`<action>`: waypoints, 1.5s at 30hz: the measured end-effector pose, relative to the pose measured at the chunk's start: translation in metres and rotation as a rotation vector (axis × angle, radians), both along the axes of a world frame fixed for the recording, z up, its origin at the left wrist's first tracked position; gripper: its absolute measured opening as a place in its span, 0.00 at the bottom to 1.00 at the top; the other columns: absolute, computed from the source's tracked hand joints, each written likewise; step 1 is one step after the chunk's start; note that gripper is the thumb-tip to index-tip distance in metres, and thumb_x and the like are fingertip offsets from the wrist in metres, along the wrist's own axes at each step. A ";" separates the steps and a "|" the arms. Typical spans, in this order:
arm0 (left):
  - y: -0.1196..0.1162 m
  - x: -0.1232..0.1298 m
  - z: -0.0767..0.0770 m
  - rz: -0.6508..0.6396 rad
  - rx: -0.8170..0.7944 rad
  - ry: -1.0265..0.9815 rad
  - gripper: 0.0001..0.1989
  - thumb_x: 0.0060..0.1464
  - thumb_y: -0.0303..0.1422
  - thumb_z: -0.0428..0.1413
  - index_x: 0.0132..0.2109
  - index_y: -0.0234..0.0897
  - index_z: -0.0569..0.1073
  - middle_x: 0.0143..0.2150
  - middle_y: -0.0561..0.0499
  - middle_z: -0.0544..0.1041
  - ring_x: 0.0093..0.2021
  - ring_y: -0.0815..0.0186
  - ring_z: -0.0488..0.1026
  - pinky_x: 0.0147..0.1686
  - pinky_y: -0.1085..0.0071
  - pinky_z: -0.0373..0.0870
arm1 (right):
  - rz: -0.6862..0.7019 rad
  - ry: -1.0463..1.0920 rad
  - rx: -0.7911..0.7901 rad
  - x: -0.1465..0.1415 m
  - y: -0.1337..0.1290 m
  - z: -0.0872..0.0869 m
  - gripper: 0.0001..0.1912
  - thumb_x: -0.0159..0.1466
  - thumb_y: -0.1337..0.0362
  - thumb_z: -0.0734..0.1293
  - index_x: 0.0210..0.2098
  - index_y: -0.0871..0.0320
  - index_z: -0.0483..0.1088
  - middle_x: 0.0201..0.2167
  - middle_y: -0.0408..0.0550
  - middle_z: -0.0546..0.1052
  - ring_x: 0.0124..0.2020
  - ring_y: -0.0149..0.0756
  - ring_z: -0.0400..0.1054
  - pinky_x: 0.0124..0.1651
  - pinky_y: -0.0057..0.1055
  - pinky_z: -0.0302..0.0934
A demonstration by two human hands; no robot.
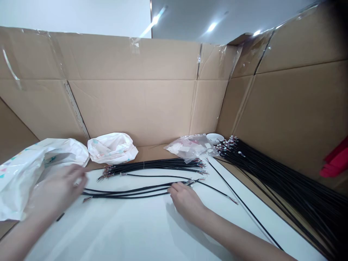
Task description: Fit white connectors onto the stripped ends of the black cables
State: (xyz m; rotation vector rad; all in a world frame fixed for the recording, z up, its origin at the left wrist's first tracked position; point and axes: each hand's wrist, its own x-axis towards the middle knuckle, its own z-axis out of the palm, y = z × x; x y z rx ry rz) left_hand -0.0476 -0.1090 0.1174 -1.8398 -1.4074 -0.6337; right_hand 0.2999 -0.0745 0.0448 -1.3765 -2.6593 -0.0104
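Several loose black cables [127, 196] with stripped wire ends lie across the middle of the white table [122, 228]. My right hand [186, 201] rests at their right part, its fingers closed around or against them near the stripped ends. My left hand [58, 186], smeared by motion, is raised at the left ends of the cables, in front of a white plastic bag; what it holds, if anything, is too blurred to tell. Behind the loose cables lies a tied bundle of short black cables [154, 165].
Two white plastic bags [112, 148] stand at the back left. A clear bag [187, 145] with white parts and a white bowl [214, 138] are at the back. A pile of long black cables [285, 181] lies right, beside cardboard walls [130, 105]. Something red [335, 159] hangs far right.
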 end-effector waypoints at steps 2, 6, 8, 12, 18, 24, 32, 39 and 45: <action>0.019 0.033 -0.031 -0.121 -0.140 0.106 0.12 0.56 0.32 0.46 0.33 0.35 0.73 0.33 0.51 0.72 0.32 0.68 0.68 0.32 0.72 0.65 | -0.053 -0.038 0.047 -0.005 0.018 -0.002 0.15 0.56 0.79 0.57 0.37 0.62 0.69 0.39 0.53 0.71 0.42 0.41 0.62 0.40 0.32 0.53; 0.033 0.094 -0.086 -0.226 -0.392 0.103 0.10 0.56 0.30 0.46 0.38 0.37 0.73 0.34 0.49 0.72 0.33 0.65 0.68 0.32 0.69 0.63 | -0.095 -0.037 0.032 0.000 0.042 -0.011 0.13 0.59 0.77 0.57 0.34 0.61 0.71 0.36 0.51 0.71 0.40 0.40 0.62 0.40 0.33 0.51; 0.033 0.105 -0.101 -0.242 -0.445 0.064 0.10 0.57 0.30 0.46 0.40 0.37 0.72 0.34 0.49 0.73 0.33 0.65 0.68 0.32 0.69 0.63 | -0.104 -0.020 0.026 0.005 0.046 -0.016 0.13 0.60 0.76 0.57 0.34 0.59 0.71 0.35 0.49 0.72 0.39 0.38 0.62 0.40 0.32 0.50; 0.029 0.104 -0.109 -0.233 -0.481 0.016 0.11 0.58 0.28 0.45 0.39 0.37 0.72 0.35 0.49 0.73 0.34 0.65 0.68 0.32 0.69 0.64 | -0.095 0.019 0.020 0.012 0.050 -0.025 0.11 0.62 0.73 0.57 0.35 0.58 0.70 0.36 0.48 0.71 0.40 0.37 0.61 0.41 0.32 0.49; 0.021 0.106 -0.111 -0.244 -0.521 0.018 0.11 0.56 0.25 0.47 0.43 0.39 0.71 0.39 0.50 0.73 0.38 0.65 0.69 0.35 0.68 0.65 | -0.029 0.116 0.078 0.019 0.056 -0.037 0.11 0.62 0.72 0.57 0.35 0.58 0.70 0.35 0.48 0.72 0.40 0.38 0.62 0.42 0.34 0.48; 0.012 0.110 -0.108 -0.272 -0.563 0.031 0.16 0.53 0.21 0.47 0.48 0.37 0.67 0.45 0.49 0.72 0.44 0.63 0.68 0.39 0.67 0.65 | 0.015 0.194 0.232 0.029 0.058 -0.037 0.12 0.62 0.74 0.55 0.35 0.59 0.69 0.33 0.48 0.73 0.37 0.36 0.64 0.45 0.35 0.49; 0.007 0.112 -0.107 -0.331 -0.495 0.029 0.14 0.53 0.21 0.47 0.46 0.37 0.67 0.45 0.49 0.73 0.44 0.64 0.68 0.38 0.68 0.64 | -0.070 0.291 0.320 0.036 0.066 -0.044 0.13 0.65 0.66 0.53 0.37 0.60 0.68 0.35 0.51 0.73 0.36 0.39 0.65 0.42 0.34 0.55; 0.010 0.107 -0.103 -0.197 -0.690 0.011 0.17 0.50 0.19 0.48 0.46 0.37 0.68 0.43 0.49 0.73 0.42 0.63 0.69 0.38 0.67 0.65 | -0.087 0.305 0.273 0.037 0.068 -0.043 0.15 0.64 0.66 0.51 0.37 0.60 0.68 0.34 0.51 0.73 0.36 0.38 0.66 0.41 0.34 0.57; 0.012 0.108 -0.104 -0.173 -0.697 0.011 0.16 0.52 0.19 0.48 0.46 0.37 0.69 0.42 0.49 0.73 0.41 0.62 0.69 0.37 0.66 0.65 | -0.104 0.345 0.185 0.038 0.069 -0.043 0.16 0.64 0.65 0.50 0.37 0.60 0.67 0.35 0.52 0.73 0.37 0.39 0.66 0.41 0.35 0.58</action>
